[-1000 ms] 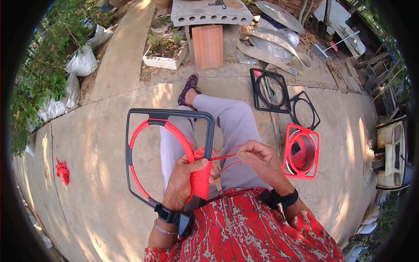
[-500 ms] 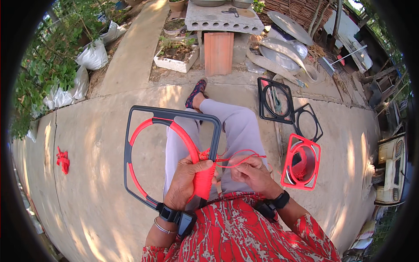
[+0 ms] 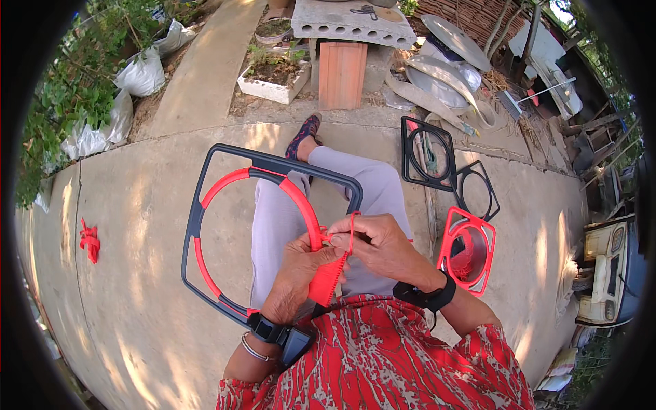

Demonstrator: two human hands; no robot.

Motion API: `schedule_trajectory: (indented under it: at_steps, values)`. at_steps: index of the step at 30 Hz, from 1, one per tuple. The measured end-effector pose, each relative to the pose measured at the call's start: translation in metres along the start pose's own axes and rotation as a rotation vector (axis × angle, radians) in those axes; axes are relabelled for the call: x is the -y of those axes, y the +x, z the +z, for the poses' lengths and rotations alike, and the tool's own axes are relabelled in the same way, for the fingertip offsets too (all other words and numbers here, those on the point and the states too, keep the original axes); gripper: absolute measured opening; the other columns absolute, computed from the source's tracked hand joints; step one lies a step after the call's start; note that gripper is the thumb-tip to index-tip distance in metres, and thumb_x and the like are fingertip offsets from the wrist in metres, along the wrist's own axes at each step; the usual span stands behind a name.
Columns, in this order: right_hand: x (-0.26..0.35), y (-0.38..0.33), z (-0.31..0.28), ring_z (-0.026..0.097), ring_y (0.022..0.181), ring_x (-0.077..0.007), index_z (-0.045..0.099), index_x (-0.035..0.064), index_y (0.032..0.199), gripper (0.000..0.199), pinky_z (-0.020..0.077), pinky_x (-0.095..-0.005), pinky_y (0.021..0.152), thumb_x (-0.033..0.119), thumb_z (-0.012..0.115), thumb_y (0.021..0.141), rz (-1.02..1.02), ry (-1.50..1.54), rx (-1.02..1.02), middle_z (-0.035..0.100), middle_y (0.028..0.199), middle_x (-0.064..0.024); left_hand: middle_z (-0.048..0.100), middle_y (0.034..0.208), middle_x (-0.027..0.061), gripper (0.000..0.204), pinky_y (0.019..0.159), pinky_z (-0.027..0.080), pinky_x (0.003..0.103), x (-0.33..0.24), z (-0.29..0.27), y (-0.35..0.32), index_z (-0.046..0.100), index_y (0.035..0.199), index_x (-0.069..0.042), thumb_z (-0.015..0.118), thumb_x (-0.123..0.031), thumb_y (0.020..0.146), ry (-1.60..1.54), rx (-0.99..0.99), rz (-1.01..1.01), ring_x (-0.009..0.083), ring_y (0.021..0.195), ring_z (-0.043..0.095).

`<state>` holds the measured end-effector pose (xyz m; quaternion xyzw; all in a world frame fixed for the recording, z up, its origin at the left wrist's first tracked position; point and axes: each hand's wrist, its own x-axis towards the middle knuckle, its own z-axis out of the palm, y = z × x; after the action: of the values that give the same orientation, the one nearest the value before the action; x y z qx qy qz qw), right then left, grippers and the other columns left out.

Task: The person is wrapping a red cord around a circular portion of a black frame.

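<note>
A dark grey squarish plastic frame with a round ring inside lies tilted over my lap. Red strips cover parts of the ring. My left hand grips the ring's right side, its thumb pressed on a red mesh-like piece with a toothed edge. Close against it, my right hand pinches a thin red cord at the ring, beside my left thumb. Part of the red cord loops over the right fingers. The fingertips partly hide where cord and ring meet.
Right of my legs on the concrete lie a red frame with red material inside and two black frames. A red bundle lies far left. Ahead stand a slab table and a white planter.
My right hand has moved left, from holding the cord out to the side to the ring beside my left hand. The grey frame has shifted slightly and turned clockwise.
</note>
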<state>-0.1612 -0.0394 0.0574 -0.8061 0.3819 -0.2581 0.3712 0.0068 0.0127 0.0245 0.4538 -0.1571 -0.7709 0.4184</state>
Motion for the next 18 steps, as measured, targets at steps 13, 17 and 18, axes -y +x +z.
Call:
schedule_trajectory:
  at_steps: [13,17,18]
  values:
    - [-0.012,-0.03,-0.11,0.041,0.066,-0.0012,0.058,0.0018,0.094,0.02,0.0325,-0.018,0.056,0.021,0.055,0.097,0.399,0.279,-0.084,0.047,0.076,0.0064,0.062,0.074,0.0113,0.016,0.049,0.055,0.032,-0.009,-0.008,0.0,0.051,0.094,-0.004,0.065,-0.002,0.085,-0.075,-0.069,0.043,0.0225,0.06,0.064]
    - [-0.055,-0.116,-0.178,0.034,0.058,-0.0018,0.058,0.0065,0.092,0.017,0.0259,-0.0191,0.049,0.023,0.057,0.096,0.645,0.51,-0.206,0.042,0.069,0.0067,0.061,0.075,0.0116,0.02,0.048,0.056,0.034,-0.01,-0.021,0.003,0.051,0.094,-0.002,0.067,0.0,0.082,-0.158,-0.123,0.082,0.0238,0.06,0.065]
    - [-0.077,-0.145,-0.196,0.032,0.055,-0.0023,0.057,0.008,0.09,0.017,0.0245,-0.0193,0.047,0.024,0.056,0.096,0.674,0.549,-0.272,0.04,0.067,0.0066,0.061,0.075,0.0116,0.02,0.048,0.056,0.034,-0.01,-0.02,0.003,0.051,0.094,-0.002,0.067,0.0,0.082,-0.159,-0.125,0.084,0.0238,0.06,0.065]
